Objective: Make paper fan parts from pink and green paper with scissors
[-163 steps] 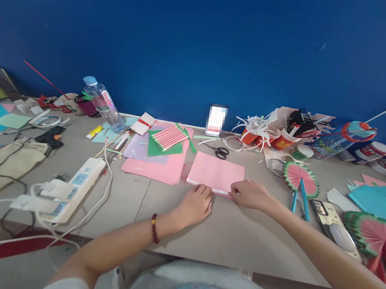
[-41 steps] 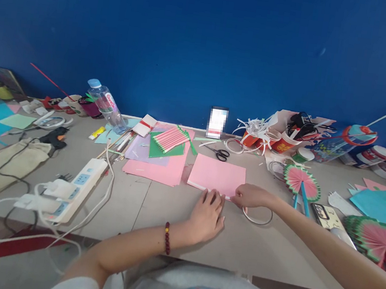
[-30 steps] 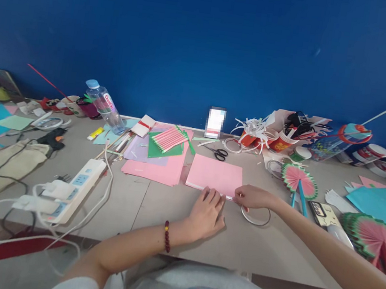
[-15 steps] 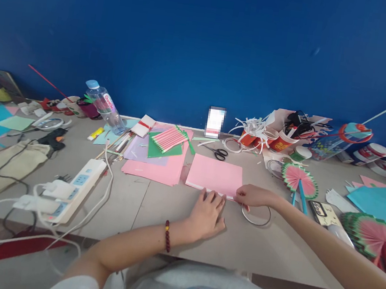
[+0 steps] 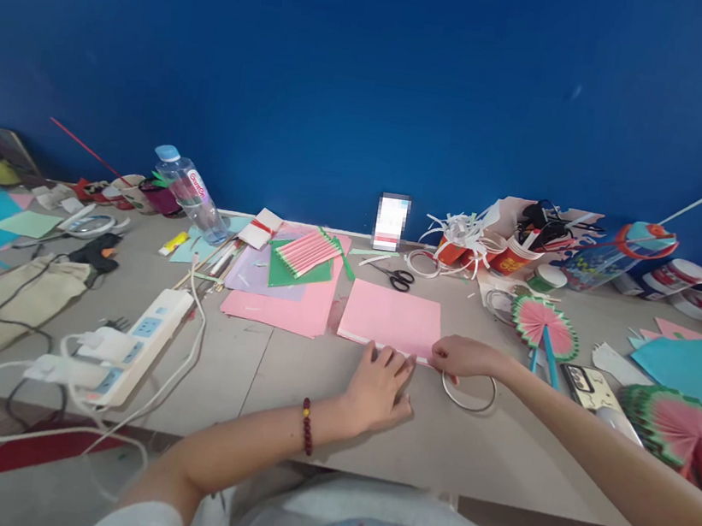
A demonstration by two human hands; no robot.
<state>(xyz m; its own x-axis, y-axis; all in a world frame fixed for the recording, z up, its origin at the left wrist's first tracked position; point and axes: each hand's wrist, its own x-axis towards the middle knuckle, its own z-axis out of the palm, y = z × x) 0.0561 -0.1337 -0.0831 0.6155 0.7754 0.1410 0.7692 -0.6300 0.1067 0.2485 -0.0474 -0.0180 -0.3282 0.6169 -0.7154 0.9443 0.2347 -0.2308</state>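
Pink paper [image 5: 390, 318] lies mid-table on a cluttered grey table [image 5: 282, 392], its near edge pressed under the flat, close-set fingers of the left hand [image 5: 379, 383] while the right hand [image 5: 464, 357] pinches its near right corner, just beside a tape ring [image 5: 467, 406].

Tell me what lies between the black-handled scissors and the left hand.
In the head view, the rectangular pink paper sheet lies there; the left hand touches its near edge.
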